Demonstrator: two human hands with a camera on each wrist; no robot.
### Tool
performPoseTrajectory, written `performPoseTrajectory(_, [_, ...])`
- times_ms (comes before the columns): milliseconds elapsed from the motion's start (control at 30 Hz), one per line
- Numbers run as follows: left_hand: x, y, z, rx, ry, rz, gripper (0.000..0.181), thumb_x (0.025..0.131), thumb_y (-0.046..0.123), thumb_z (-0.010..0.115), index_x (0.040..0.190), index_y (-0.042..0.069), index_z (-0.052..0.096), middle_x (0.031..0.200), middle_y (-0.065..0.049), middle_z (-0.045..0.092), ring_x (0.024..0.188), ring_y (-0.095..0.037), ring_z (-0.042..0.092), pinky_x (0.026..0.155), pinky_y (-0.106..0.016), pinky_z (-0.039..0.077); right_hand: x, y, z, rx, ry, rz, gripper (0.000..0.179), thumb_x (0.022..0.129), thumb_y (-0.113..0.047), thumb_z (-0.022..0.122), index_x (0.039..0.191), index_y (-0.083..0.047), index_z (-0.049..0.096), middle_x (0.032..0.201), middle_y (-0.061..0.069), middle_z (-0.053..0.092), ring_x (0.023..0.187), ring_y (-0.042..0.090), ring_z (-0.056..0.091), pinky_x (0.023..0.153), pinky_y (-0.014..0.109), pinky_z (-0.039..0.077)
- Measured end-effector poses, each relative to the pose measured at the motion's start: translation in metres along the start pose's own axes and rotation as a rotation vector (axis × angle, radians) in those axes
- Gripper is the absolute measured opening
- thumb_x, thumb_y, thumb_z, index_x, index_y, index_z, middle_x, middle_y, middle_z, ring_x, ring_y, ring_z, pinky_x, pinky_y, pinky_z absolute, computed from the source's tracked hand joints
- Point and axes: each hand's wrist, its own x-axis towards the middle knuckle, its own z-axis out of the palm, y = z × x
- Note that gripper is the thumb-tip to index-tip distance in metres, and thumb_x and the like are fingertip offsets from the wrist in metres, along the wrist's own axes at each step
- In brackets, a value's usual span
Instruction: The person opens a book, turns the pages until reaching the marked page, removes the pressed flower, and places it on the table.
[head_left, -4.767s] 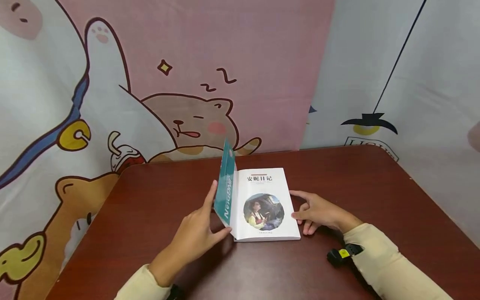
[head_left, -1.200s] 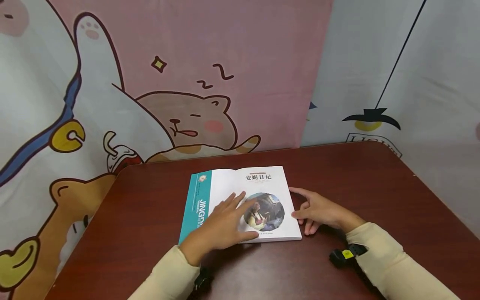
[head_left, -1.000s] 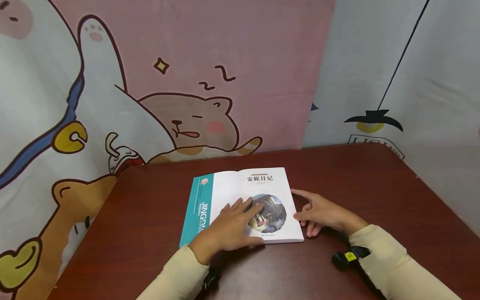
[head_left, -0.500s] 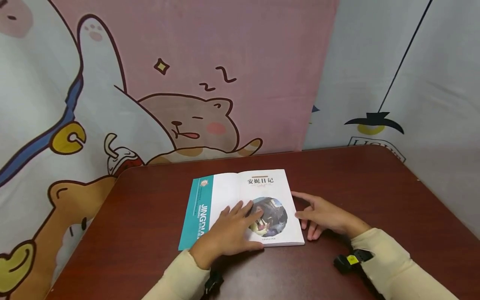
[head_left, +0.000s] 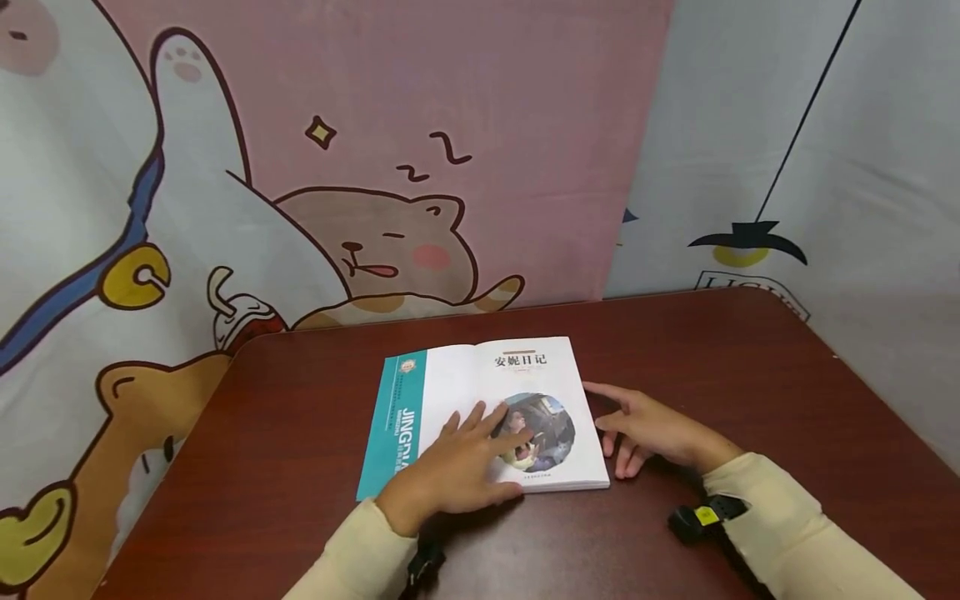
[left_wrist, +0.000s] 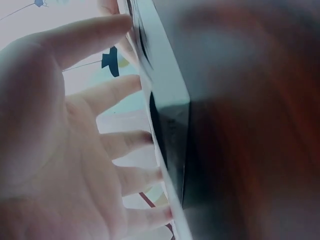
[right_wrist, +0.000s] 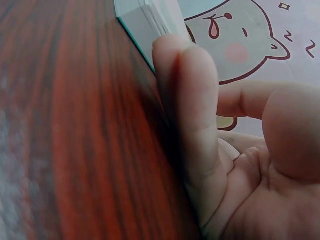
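Note:
An open book [head_left: 452, 367] lies on the brown table, its teal cover flap [head_left: 390, 421] spread at the left. Its right-hand title page [head_left: 555, 375] carries a round picture, partly covered by my left hand [head_left: 459, 467]. That hand rests across the lower middle of the book with its fingers spread. In the left wrist view, its fingertips [left_wrist: 142, 137] meet the page along the book's side. At the book's right edge is my right hand [head_left: 652, 429], index finger and thumb at the page edge, other fingers loosely bent beside the table. The right wrist view shows the page block [right_wrist: 142, 25] just beyond its fingers.
The brown table [head_left: 300, 400] extends around the book to a cloth backdrop [head_left: 540, 150] with cartoon animals. Black wrist devices, one of them [head_left: 693, 521] with a yellow mark, sit under the sleeves.
The cover, earlier held upright by my left hand, now lies flat at the left. My left hand has moved right onto the pages. The right hand has barely shifted.

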Motion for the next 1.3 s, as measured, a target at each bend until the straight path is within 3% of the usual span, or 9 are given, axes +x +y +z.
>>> performPoseTrajectory(233, [-0.001,-0.003,-0.005,-0.032,-0.03,0.006,0.066,0.091,0.055,0.063,0.152,0.041,0.04,0.167,-0.005,0.022,0.154,-0.036,0.017,0.12,-0.063,0.019,0.0,-0.001,-0.001,-0.004,-0.005,-0.007,0.074,0.101,-0.015,0.053,0.161,-0.018,0.011,0.078,0.015,0.063,0.054,0.025,0.07,0.054,0.043,0.059])
performPoseTrajectory(400, [-0.001,-0.005,-0.007,-0.049,-0.011,0.032,0.06,0.093,0.048,0.064,0.149,0.036,0.047,0.164,-0.002,0.031,0.153,-0.034,0.024,0.119,-0.063,0.022,0.0,-0.002,0.0,0.003,-0.017,-0.005,0.076,0.1,-0.015,0.052,0.161,-0.016,0.008,0.078,0.014,0.063,0.054,0.024,0.07,0.054,0.041,0.059])
performPoseTrajectory(633, [-0.001,-0.005,-0.009,-0.034,0.082,0.117,0.054,0.092,0.036,0.068,0.145,0.028,0.054,0.156,0.001,0.046,0.147,-0.029,0.04,0.114,-0.066,0.029,0.0,-0.002,0.0,-0.013,-0.004,-0.008,0.081,0.098,-0.021,0.06,0.161,-0.016,0.009,0.079,0.015,0.063,0.057,0.026,0.071,0.053,0.04,0.059])
performPoseTrajectory(900, [0.002,-0.001,-0.009,0.054,0.251,0.171,0.063,0.093,0.037,0.068,0.151,0.027,0.045,0.152,-0.003,0.051,0.137,-0.021,0.051,0.11,-0.051,0.041,0.001,-0.001,-0.001,-0.054,-0.007,-0.048,0.097,0.09,-0.021,0.074,0.161,-0.012,0.008,0.078,0.013,0.062,0.057,0.024,0.071,0.05,0.036,0.058])
performPoseTrajectory(1133, [0.001,0.001,-0.012,0.158,0.413,0.181,0.086,0.091,0.032,0.073,0.16,0.029,0.023,0.161,-0.002,0.036,0.147,-0.024,0.037,0.114,-0.051,0.038,-0.001,-0.002,0.0,-0.052,-0.009,-0.057,0.098,0.09,-0.019,0.074,0.161,-0.01,0.006,0.076,0.012,0.061,0.057,0.024,0.071,0.05,0.035,0.057])
performPoseTrajectory(1300, [0.001,0.003,-0.015,0.215,0.443,0.187,0.095,0.089,0.027,0.076,0.161,0.031,0.014,0.17,-0.005,0.01,0.157,-0.026,0.012,0.123,-0.05,0.025,0.0,-0.002,0.0,-0.049,-0.009,-0.057,0.098,0.09,-0.018,0.074,0.161,-0.01,0.007,0.076,0.012,0.061,0.056,0.025,0.071,0.049,0.035,0.057])
